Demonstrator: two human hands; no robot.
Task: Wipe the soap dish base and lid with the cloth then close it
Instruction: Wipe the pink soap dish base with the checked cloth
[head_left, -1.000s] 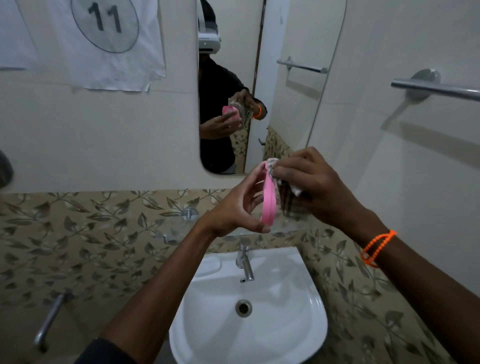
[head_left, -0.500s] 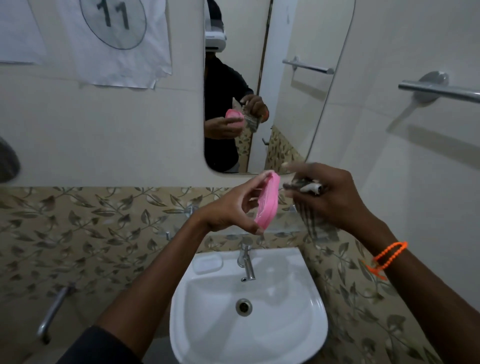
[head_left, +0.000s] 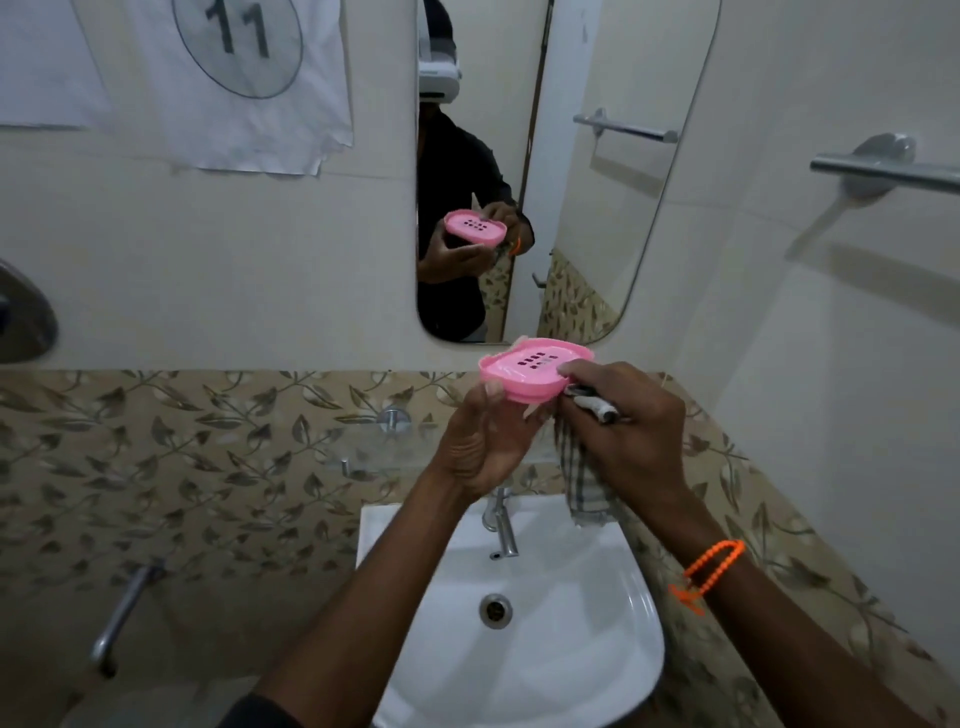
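Note:
My left hand (head_left: 485, 441) holds a pink soap dish part (head_left: 530, 371) from below, level, with its slotted inside facing up, above the basin. My right hand (head_left: 623, 431) grips a checked cloth (head_left: 582, 478) that hangs down under it. The right thumb and fingertips rest on the dish's right rim. The mirror (head_left: 550, 171) shows the same dish held between both hands. I cannot see a second dish part.
A white wash basin (head_left: 587, 649) with a chrome tap (head_left: 501, 525) sits below my hands. A towel rail (head_left: 883, 169) juts from the right wall. A paper marked 11 (head_left: 234, 67) hangs upper left. A chrome pipe handle (head_left: 122, 613) stands lower left.
The dish has turned from edge-on and upright to lying flat with its slotted face up. My right hand has moved from wiping its face to holding its right rim, cloth hanging lower.

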